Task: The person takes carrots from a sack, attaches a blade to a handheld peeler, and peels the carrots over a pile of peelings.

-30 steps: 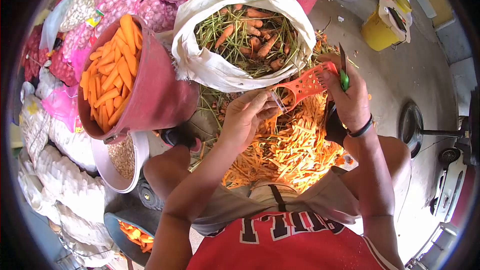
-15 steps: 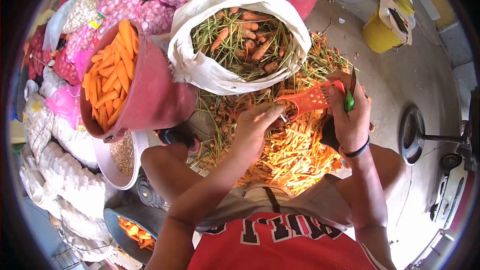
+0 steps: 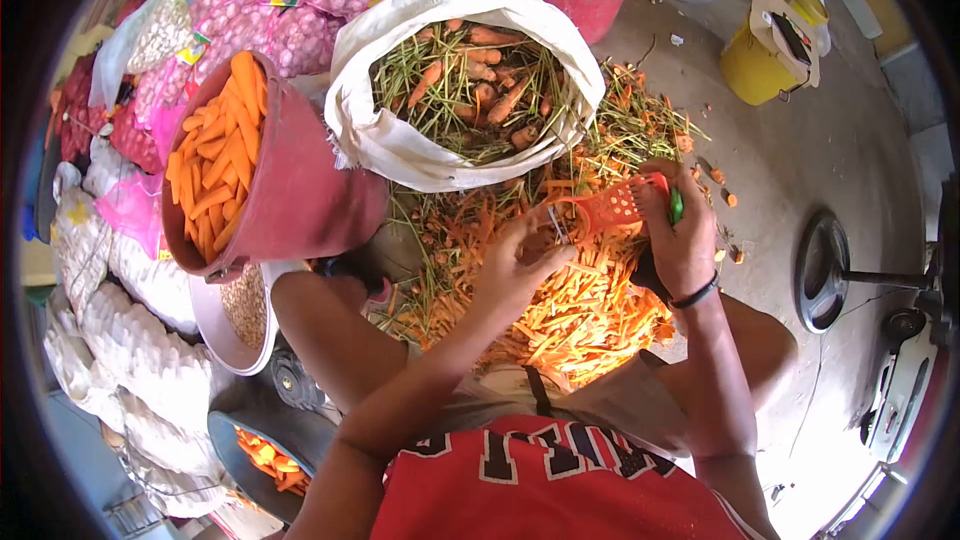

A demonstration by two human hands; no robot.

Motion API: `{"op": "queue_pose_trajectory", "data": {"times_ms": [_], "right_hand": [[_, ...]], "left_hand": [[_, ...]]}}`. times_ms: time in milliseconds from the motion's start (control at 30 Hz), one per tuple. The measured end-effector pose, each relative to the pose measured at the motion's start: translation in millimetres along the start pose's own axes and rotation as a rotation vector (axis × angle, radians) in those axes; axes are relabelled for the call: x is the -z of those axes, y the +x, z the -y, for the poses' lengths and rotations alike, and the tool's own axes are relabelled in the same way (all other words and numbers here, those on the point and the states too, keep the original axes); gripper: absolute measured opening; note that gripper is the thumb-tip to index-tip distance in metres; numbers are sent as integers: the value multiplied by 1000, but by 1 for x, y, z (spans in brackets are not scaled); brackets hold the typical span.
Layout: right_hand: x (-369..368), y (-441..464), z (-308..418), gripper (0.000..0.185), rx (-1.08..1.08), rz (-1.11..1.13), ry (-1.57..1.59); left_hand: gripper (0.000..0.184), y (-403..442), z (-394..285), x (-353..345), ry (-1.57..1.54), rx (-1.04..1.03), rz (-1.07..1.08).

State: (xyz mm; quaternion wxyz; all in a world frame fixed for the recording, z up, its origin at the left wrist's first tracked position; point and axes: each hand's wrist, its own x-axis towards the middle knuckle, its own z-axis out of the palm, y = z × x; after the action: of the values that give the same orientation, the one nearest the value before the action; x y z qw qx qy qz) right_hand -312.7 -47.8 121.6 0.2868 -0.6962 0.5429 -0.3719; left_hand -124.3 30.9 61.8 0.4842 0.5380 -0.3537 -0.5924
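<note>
My right hand [image 3: 684,235] grips an orange plastic peeler [image 3: 605,208] with a perforated body and a metal blade at its left end. A knife with a green handle [image 3: 677,206] is held in the same hand; its blade is hard to see. My left hand [image 3: 520,265] is beside the peeler's blade end, thumb and fingers apart. Whether its fingertips touch the peeler I cannot tell. Below both hands lies a heap of orange carrot peelings [image 3: 590,315]. Just beyond stands a white woven sack [image 3: 350,110] of unpeeled carrots [image 3: 508,100] and green stalks.
A tilted red bucket [image 3: 320,175] at left holds peeled carrots [image 3: 215,160]. Near it are a basin of pale kernels [image 3: 243,310] and a dark container [image 3: 235,440] with carrot pieces. Pink net bags [image 3: 285,35] lie behind. A yellow bucket [image 3: 750,70] stands at right.
My left hand has loosened from a pinch at the peeler's blade end, and its fingers are now apart. My right hand has shifted slightly left and down; the knife blade no longer points up visibly.
</note>
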Motion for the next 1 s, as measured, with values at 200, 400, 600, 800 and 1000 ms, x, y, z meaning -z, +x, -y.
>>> {"op": "queue_pose_trajectory", "data": {"times_ms": [200, 400, 600, 800, 1000], "right_hand": [[15, -27, 28, 27, 254, 83, 77], [61, -88, 61, 36, -109, 241, 744], [8, -155, 81, 21, -216, 334, 819], [-24, -173, 110, 14, -219, 229, 961], [-34, -170, 129, 18, -229, 247, 873]], "left_hand": [[61, -1, -35, -20, 862, -645, -72], [19, -29, -52, -35, -203, -398, -56], [21, -84, -77, -22, -593, -454, 39], [38, -125, -80, 1, -569, -533, -56], [40, -138, -84, 10, -704, -480, -106]]}}
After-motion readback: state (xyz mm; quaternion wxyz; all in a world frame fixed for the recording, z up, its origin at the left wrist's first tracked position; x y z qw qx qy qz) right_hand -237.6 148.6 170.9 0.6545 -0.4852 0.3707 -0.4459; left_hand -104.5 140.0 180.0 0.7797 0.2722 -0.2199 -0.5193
